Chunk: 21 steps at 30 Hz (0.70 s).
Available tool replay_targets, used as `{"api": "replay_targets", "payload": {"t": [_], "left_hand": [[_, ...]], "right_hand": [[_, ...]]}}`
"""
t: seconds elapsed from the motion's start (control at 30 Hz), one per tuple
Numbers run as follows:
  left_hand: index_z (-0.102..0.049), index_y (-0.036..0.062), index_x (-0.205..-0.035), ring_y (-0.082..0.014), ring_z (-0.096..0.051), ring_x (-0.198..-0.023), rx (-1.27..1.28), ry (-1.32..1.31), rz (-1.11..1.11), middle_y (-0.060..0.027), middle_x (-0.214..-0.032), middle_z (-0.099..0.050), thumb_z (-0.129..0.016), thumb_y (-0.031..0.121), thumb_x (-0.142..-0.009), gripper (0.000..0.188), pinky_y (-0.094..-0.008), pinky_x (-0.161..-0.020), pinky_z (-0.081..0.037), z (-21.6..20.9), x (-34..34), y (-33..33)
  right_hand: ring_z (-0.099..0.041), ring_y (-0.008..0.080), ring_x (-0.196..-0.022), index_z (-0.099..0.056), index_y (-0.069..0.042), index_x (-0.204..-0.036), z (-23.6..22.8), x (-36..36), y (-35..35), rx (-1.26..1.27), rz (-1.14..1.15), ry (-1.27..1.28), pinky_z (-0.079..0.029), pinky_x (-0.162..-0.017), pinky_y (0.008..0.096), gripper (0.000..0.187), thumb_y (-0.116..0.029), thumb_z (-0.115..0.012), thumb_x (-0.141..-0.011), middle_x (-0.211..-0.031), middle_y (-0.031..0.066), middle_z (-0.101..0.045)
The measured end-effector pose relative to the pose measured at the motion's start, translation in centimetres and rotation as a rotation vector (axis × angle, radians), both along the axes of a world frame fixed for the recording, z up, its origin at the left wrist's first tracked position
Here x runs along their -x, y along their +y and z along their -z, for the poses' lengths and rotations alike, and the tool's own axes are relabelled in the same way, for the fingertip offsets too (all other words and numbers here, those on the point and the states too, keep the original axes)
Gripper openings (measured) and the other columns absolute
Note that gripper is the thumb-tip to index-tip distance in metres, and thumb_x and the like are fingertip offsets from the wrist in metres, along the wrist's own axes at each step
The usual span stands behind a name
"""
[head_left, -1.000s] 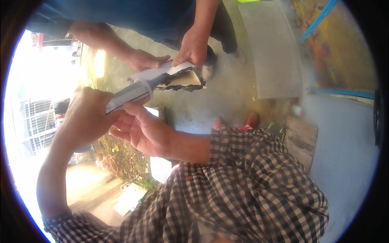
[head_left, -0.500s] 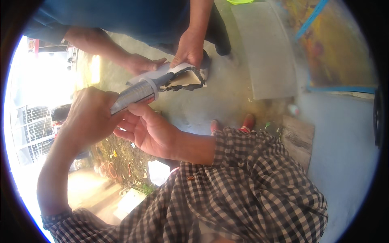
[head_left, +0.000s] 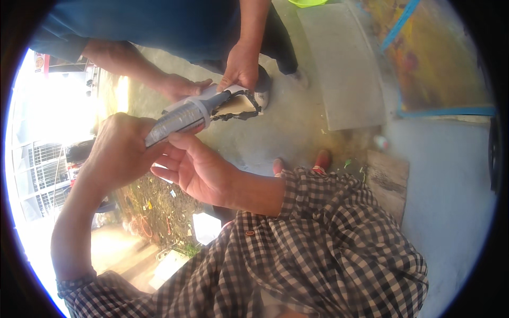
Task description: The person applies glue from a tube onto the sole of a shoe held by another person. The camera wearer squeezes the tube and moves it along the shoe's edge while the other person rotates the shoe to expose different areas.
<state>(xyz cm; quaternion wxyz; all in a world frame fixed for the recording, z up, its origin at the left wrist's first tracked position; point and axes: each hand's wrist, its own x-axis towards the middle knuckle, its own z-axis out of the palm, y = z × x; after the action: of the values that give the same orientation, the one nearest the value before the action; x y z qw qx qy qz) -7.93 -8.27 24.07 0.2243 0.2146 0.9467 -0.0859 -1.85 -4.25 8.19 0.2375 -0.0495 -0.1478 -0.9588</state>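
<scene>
A grey sealant tube [head_left: 177, 125] with a tapered nozzle [head_left: 217, 99] points up and right in front of me. My left hand [head_left: 121, 153] is closed around its rear end. My right hand [head_left: 204, 169] props the tube from below near the collar, thumb along its side, other fingers loosely curled and apart. Facing me, a co-worker's hands [head_left: 241, 66] hold a pale, flat-sided piece [head_left: 236, 105] whose edge carries a lumpy black bead of sealant. The nozzle tip lies at that bead; whether it touches, I cannot tell.
The co-worker in dark blue stands across from me on a concrete floor [head_left: 275, 132]. At right are a grey mat [head_left: 344, 69], a blue-framed panel [head_left: 435, 63] and a weathered board [head_left: 388, 183]. A lime-green basin rim [head_left: 307, 2] shows at the top.
The co-worker's hands and the piece have shifted slightly left. My hands and the tube keep nearly the same place.
</scene>
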Motion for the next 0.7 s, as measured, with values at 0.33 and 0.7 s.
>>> {"api": "replay_targets", "payload": {"t": [0.33, 0.7], "left_hand": [[-0.068, -0.0006, -0.084, -0.0221, -0.066, -0.061, -0.092, -0.075, 0.003, -0.0157, -0.069, -0.066, -0.066, 0.009, -0.075, 0.014, -0.0327, -0.062, -0.051, 1.0, 0.5, 0.2], [-0.068, -0.0015, -0.085, -0.0191, -0.063, -0.060, -0.098, -0.131, -0.074, -0.0164, -0.067, -0.065, -0.064, 0.011, -0.074, 0.017, -0.0329, -0.062, -0.050, 2.5, 1.7, 0.0]], "right_hand": [[-0.053, 0.0153, -0.109, -0.056, -0.012, -0.107, 0.8, -0.2, 0.7, -0.048, 0.044, -0.036, -0.039, -0.100, 0.0368, 0.028, -0.033, -0.059, -0.089, -0.110, 0.0015, -0.060], [-0.052, 0.0142, -0.109, -0.057, -0.012, -0.107, 1.4, 0.2, 1.1, -0.089, 0.056, -0.074, -0.039, -0.099, 0.0362, 0.028, -0.035, -0.058, -0.090, -0.108, 0.0007, -0.060]]}}
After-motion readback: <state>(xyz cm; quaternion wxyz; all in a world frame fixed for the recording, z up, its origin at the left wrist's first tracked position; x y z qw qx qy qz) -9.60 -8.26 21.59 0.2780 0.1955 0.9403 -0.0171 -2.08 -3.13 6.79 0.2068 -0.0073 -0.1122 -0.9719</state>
